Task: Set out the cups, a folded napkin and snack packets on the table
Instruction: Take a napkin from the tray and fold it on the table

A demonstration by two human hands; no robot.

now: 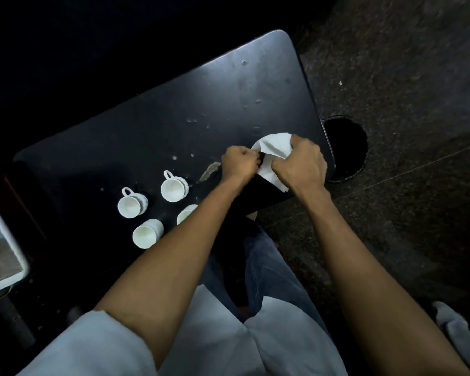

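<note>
**Both hands work the napkin at the table's right edge**

Dim light falls on a black table (pixel 174 109), spotted with pale marks, where a person stands over the near right corner. Both hands are closed on one white paper napkin (pixel 274 147): the left hand (pixel 239 162) pinches its left side in a fist, the right hand (pixel 303 161) grips its right side, fingers curled shut. The sheet lies between the two grips, bulging away toward the far side, with a loose corner trailing near, under the right wrist and close to the table edge. Its long run appears to go far-left to near-right. The fold probably closes by bringing the hands together. Four white cups (pixel 171 187) stand grouped to the left, one partly hidden by the left forearm. No snack packets show.
</note>
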